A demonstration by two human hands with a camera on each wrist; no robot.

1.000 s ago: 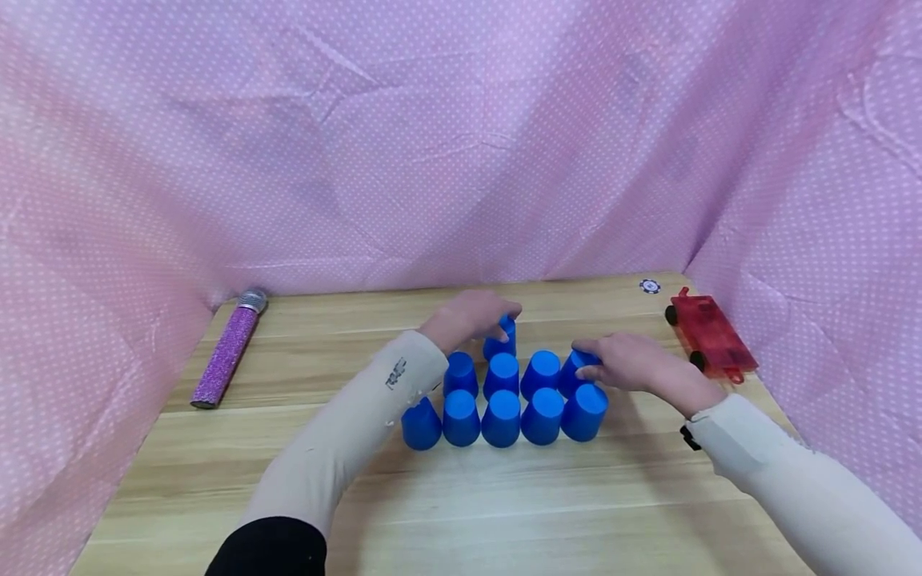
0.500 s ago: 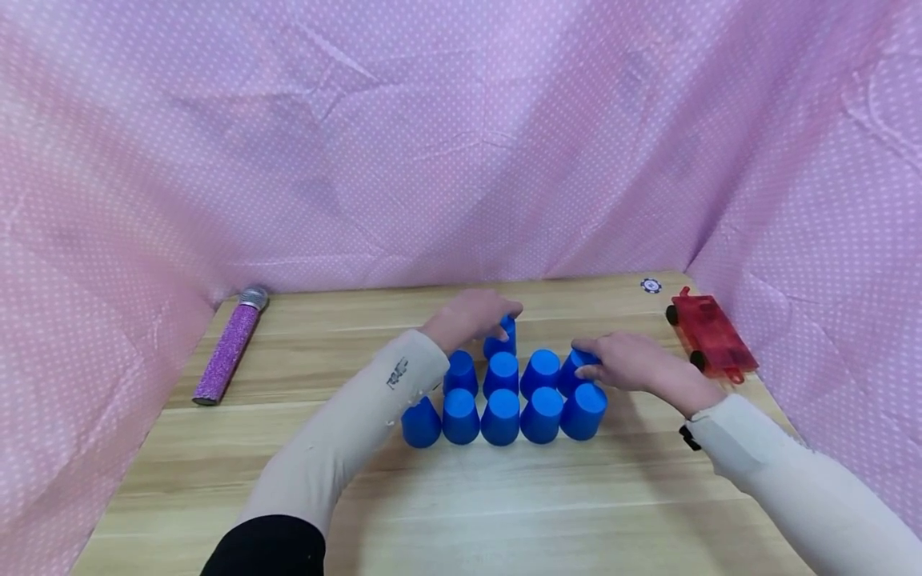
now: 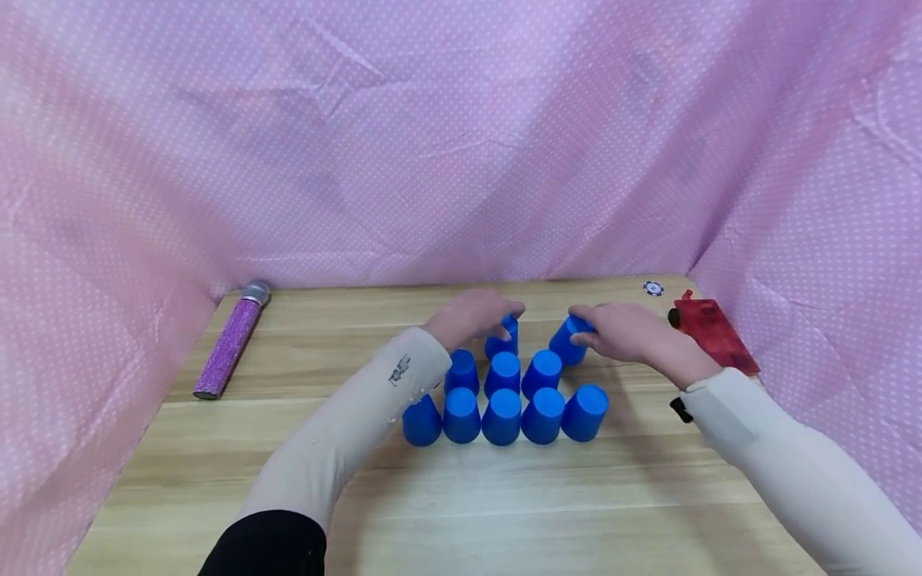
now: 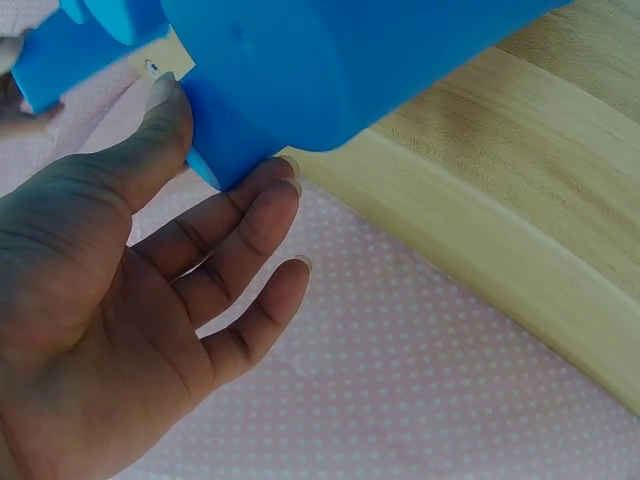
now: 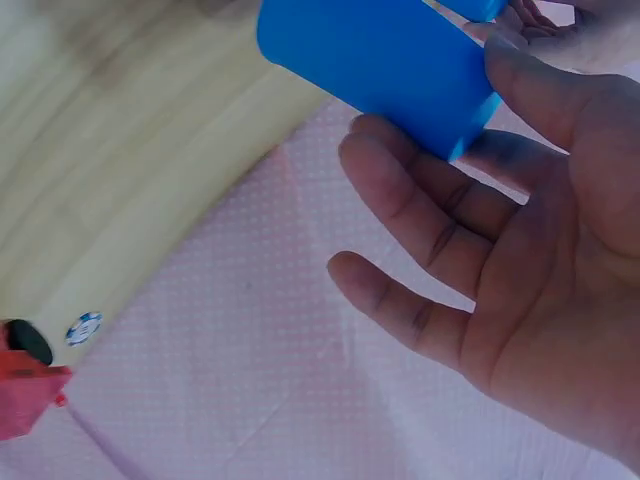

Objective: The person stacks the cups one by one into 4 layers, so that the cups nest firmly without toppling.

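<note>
Blue plastic cups stand upside down on the wooden table. Several form the front row, with a front-row cup [image 3: 501,418] at its middle; behind it is a shorter row, including one cup [image 3: 542,374] at its right end. My left hand [image 3: 471,316] pinches a blue cup [image 3: 502,344] at the back between thumb and fingers; the left wrist view shows that grip up close. To its right, my right hand [image 3: 627,330] holds another blue cup [image 3: 567,342] by its upper end, tilted, thumb on the near side. The right wrist view shows this cup [image 5: 380,70] between thumb and fingers.
A purple glitter microphone [image 3: 230,344] lies at the left of the table [image 3: 461,512]. At the back right are a poker chip [image 3: 653,288] and a red toy cart [image 3: 715,332] with black wheels. Pink dotted cloth [image 3: 446,144] hangs around the back and sides.
My right hand has lifted the right-end cup out of the second row and moved it back, away from me. The left hand has stayed at its cup.
</note>
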